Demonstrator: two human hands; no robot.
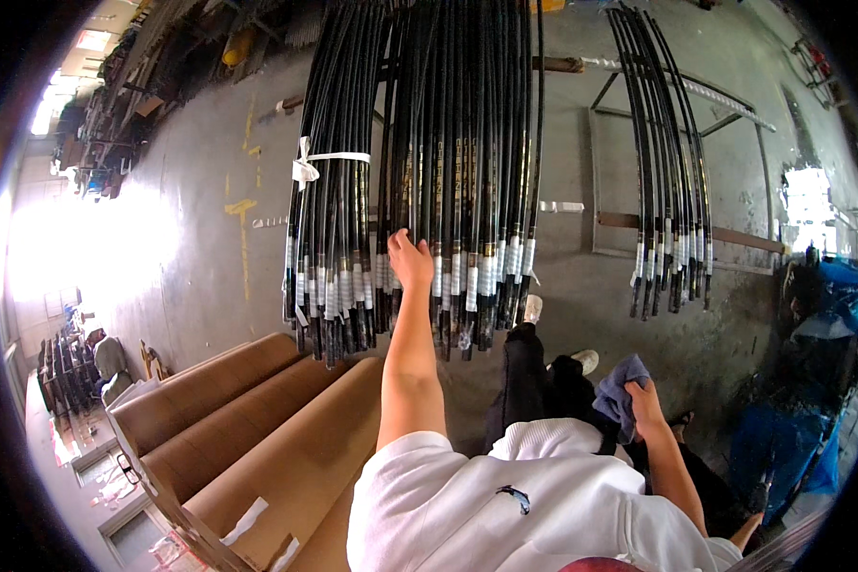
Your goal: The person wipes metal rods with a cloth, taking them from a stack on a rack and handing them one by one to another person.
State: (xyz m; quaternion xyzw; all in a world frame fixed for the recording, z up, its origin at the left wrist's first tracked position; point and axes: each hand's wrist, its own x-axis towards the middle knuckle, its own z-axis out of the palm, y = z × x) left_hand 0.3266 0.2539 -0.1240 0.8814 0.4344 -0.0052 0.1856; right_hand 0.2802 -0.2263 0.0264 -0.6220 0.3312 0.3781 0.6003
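Note:
A wide row of long, thin black rods (pixel 458 181) with white-wrapped lower ends lies across a low rack in front of me. My left hand (pixel 410 259) reaches into its middle, fingers curled around one black rod just above the white wraps. Left of that hand, a bunch of similar rods (pixel 329 219) is tied with a white strap (pixel 338 156) knotted at its left side. Down at my right side, a crumpled blue-grey cloth (pixel 622 393) is gripped in my right hand (pixel 646 408), away from the rods.
A smaller group of black rods (pixel 663 181) rests on a metal frame (pixel 772 210) to the right. Large brown cardboard rolls (pixel 267 419) lie at the lower left. Blue plastic sheeting (pixel 782 448) is at the right, near another person's hand (pixel 748 529).

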